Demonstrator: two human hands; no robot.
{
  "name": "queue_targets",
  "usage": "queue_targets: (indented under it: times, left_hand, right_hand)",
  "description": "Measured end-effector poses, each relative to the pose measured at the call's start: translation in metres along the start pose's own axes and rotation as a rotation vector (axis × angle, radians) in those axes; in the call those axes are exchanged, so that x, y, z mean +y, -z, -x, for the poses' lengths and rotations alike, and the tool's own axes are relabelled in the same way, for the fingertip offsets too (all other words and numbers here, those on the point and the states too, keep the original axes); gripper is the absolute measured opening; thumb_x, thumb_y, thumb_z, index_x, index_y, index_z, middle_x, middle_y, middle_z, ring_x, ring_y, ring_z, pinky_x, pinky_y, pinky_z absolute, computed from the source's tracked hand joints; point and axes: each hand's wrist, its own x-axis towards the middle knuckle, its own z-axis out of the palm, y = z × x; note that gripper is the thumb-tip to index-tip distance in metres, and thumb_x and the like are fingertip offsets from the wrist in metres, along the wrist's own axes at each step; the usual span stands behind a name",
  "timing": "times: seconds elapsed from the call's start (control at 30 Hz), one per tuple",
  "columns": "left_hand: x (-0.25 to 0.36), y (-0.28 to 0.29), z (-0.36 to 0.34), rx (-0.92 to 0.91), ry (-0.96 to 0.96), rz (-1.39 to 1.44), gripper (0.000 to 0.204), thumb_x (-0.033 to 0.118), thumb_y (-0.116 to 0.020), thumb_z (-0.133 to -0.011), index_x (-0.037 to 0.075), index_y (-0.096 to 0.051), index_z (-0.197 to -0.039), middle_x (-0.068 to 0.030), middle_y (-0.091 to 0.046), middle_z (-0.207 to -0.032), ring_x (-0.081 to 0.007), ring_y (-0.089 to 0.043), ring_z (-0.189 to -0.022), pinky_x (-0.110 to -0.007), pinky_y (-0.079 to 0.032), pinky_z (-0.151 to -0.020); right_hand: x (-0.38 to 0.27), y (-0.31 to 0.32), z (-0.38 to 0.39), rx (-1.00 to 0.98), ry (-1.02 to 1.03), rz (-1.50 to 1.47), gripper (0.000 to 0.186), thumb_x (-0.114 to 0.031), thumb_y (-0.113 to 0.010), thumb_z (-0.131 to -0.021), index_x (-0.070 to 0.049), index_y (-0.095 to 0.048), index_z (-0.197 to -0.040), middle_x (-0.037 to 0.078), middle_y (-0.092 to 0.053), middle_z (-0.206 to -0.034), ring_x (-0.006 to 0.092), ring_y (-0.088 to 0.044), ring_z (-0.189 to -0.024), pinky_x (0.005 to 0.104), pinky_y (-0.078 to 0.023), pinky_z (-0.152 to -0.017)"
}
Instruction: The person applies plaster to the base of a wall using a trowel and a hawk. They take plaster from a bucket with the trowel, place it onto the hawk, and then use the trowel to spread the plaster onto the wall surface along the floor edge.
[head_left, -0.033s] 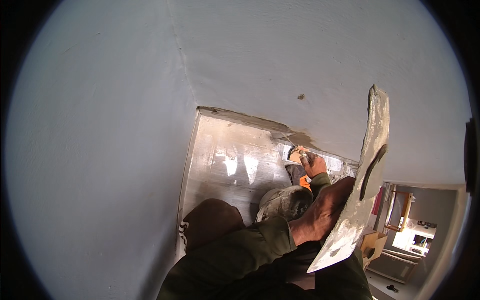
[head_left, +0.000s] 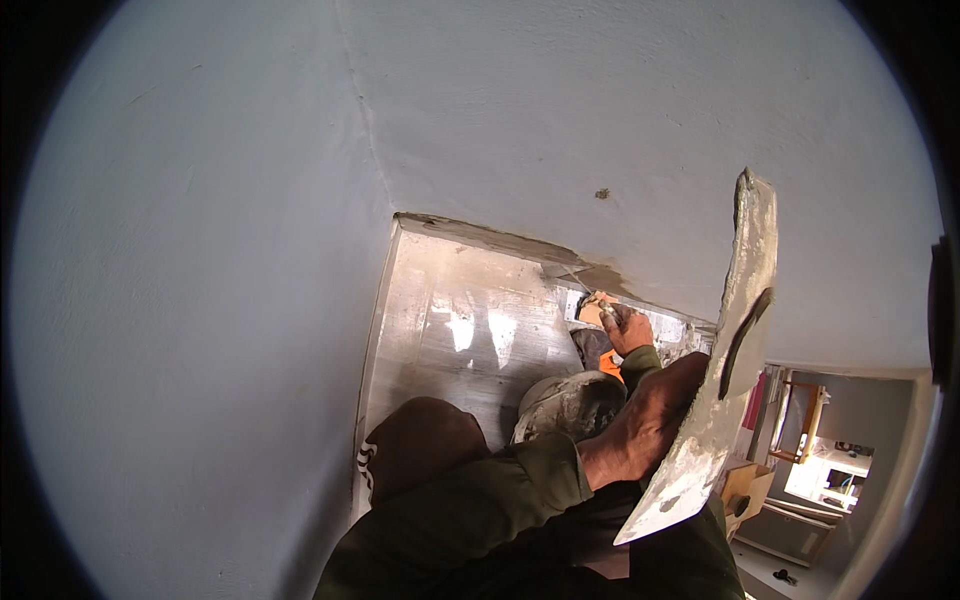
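My left hand [head_left: 645, 425], in an olive sleeve, is closed behind a long, wide plastering trowel [head_left: 725, 390], its grip hidden by the blade. The blade stands tilted on edge, smeared with grey plaster, and bears a dark curved streak. Farther off, my right hand [head_left: 628, 330] is wrapped round the handle of a small putty knife, whose thin blade [head_left: 567, 272] lies at the foot of the wall [head_left: 600, 110]. Along that base runs a damp, brownish strip of filler [head_left: 600, 277]. Below the right hand sits a plaster-crusted bucket [head_left: 565, 405].
A second wall [head_left: 180, 300] meets the first in a corner at left. The grey plank floor [head_left: 450, 330] shows white stains. Dark and orange items [head_left: 610, 366] lie near the bucket. At right, beyond a doorway [head_left: 905, 450], are a cardboard box [head_left: 745, 490] and a wooden frame [head_left: 798, 420].
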Motion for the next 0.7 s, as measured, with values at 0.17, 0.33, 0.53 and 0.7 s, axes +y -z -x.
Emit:
queue_targets:
  times: [0.17, 0.33, 0.53, 0.7]
  left_hand:
    - [0.005, 0.002, 0.001, 0.026, -0.037, -0.032, 0.027, 0.011, -0.056, -0.083, -0.002, -0.049, -0.107, -0.013, -0.052, -0.095, -0.0224, -0.05, -0.088, -0.03, -0.04, -0.08]
    - [0.005, -0.001, -0.001, 0.013, -0.029, 0.013, 0.026, 0.01, -0.055, -0.084, -0.002, -0.049, -0.106, -0.0128, -0.052, -0.095, -0.0214, -0.05, -0.088, -0.03, -0.04, -0.081]
    - [0.002, 0.0, 0.001, 0.049, -0.029, 0.042, 0.026, 0.011, -0.056, -0.083, -0.001, -0.049, -0.105, -0.0126, -0.052, -0.094, -0.0214, -0.05, -0.087, -0.031, -0.041, -0.079]
    - [-0.004, -0.001, 0.0, 0.06, -0.042, 0.044, 0.027, 0.012, -0.057, -0.082, -0.001, -0.049, -0.105, -0.012, -0.053, -0.092, -0.021, -0.051, -0.084, -0.031, -0.042, -0.077]
  right_hand:
    - [-0.002, 0.003, -0.011, -0.015, -0.029, 0.083, 0.04, -0.043, -0.057, -0.079, -0.007, -0.064, -0.094, 0.023, -0.062, -0.081, 0.0399, -0.059, -0.077, 0.0465, -0.047, -0.068]
    - [0.026, -0.003, -0.035, 0.002, -0.005, 0.262, 0.043, -0.046, -0.059, -0.078, -0.008, -0.063, -0.096, 0.022, -0.061, -0.082, 0.0415, -0.058, -0.079, 0.0493, -0.046, -0.068]
    - [-0.021, 0.04, -0.055, -0.106, -0.124, 0.279, 0.035, -0.04, -0.062, -0.077, -0.011, -0.065, -0.098, 0.02, -0.062, -0.089, 0.0375, -0.059, -0.086, 0.0459, -0.047, -0.076]
    - [0.0, 0.069, -0.043, -0.19, -0.053, 0.247, 0.037, -0.041, -0.061, -0.078, -0.012, -0.065, -0.1, 0.02, -0.063, -0.083, 0.0372, -0.06, -0.081, 0.0458, -0.048, -0.072]
